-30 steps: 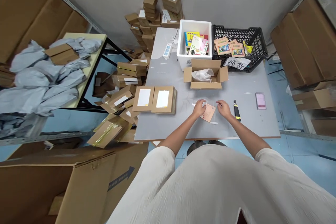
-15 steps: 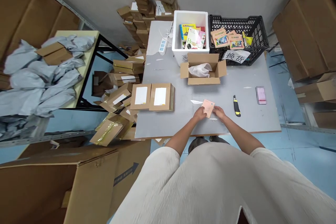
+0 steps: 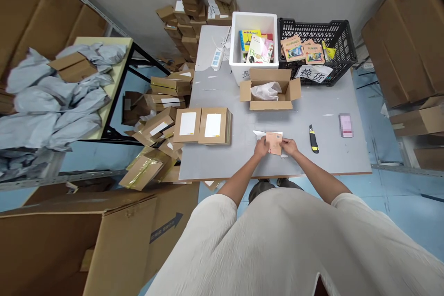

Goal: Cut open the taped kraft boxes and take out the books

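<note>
A small salmon-pink booklet or card pack (image 3: 274, 143) is held over the grey table (image 3: 243, 162), near its front edge. My left hand (image 3: 262, 146) grips its left side, and my right hand (image 3: 289, 146) pinches its right side. Beyond my hands stands an open cardboard box (image 3: 271, 103) with white wrapping (image 3: 267, 91) inside. To the right of my right hand lies a black and yellow box cutter (image 3: 313, 139). A white paper scrap (image 3: 258, 133) sits by my left hand.
Two labelled parcel stacks (image 3: 214, 126) stand on the table's left. At the back are a white bin (image 3: 254, 17) of books and a black crate (image 3: 338, 51) with pink packs. A pink item (image 3: 346, 126) lies at right. Parcels (image 3: 149, 171) crowd the floor at left.
The pink booklet has turned from tilted to nearly straight between my hands. Both hands still hold it in about the same place. The view has shifted slightly.
</note>
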A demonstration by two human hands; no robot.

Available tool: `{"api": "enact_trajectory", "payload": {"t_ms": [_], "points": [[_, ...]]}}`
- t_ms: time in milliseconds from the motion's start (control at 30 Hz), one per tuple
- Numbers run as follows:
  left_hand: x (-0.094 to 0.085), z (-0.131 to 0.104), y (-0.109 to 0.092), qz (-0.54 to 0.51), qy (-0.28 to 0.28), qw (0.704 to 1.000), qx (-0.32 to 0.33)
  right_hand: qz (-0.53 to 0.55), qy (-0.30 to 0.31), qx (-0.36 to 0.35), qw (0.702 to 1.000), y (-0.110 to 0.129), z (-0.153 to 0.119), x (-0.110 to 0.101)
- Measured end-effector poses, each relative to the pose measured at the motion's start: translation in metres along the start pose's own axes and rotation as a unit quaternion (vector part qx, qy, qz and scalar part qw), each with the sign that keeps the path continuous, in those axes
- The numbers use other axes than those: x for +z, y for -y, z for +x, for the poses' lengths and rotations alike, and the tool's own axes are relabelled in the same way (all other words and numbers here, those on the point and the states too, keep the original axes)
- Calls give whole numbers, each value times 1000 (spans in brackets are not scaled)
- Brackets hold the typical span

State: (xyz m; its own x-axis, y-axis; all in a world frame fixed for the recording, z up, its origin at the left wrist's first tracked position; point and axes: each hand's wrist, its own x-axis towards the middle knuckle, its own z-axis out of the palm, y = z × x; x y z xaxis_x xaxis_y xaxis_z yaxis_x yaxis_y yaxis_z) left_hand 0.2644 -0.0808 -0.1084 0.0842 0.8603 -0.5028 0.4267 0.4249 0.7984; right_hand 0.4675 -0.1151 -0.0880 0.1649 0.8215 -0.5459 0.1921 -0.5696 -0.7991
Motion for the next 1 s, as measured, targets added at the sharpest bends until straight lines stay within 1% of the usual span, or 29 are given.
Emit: {"api": "enact_trajectory", "payload": {"t_ms": [33, 100, 167, 200, 233, 333, 467, 500, 567, 667, 767, 867, 933, 1000], "points": [[-2, 2, -2, -17, -12, 1000, -22, 9, 8, -16, 1000, 3, -1, 0], [-8, 5, -9, -65, -16, 994, -88, 36, 21, -35, 998, 10, -1, -1], [-11, 8, -16, -127, -10, 982, -137, 76, 19, -23, 997, 16, -1, -2], [-13, 8, -19, -156, -8, 977, -145, 99, 12, -6, 995, 19, -1, -3], [-13, 8, -21, -177, -7, 974, -141, 121, 2, 15, 992, 21, -1, -4], [-10, 4, -25, -188, 1, 978, -85, 166, -28, 65, 984, 23, -1, -6], [-3, -4, -26, -171, -3, 984, -45, 147, -73, 63, 984, 19, -5, -8], [-2, -6, -26, -169, -8, 985, -41, 142, -72, 61, 985, 18, -7, -9], [-1, -9, -26, -154, -9, 987, -36, 142, -50, 60, 987, 16, -11, -10], [-2, -13, -26, -125, 4, 991, -44, 139, -23, 56, 988, 17, -17, -13], [-1, -16, -30, -114, 0, 993, -43, 118, -41, 37, 992, 22, -22, -14], [2, -18, -39, -121, -14, 992, -31, 92, -61, 3, 994, 31, -27, -10], [5, -19, -48, -162, 17, 986, -28, 67, -53, -30, 996, 38, -32, -4], [7, -19, -57, -214, 60, 975, -22, 20, -39, -89, 995, 45, -39, 0]]}}
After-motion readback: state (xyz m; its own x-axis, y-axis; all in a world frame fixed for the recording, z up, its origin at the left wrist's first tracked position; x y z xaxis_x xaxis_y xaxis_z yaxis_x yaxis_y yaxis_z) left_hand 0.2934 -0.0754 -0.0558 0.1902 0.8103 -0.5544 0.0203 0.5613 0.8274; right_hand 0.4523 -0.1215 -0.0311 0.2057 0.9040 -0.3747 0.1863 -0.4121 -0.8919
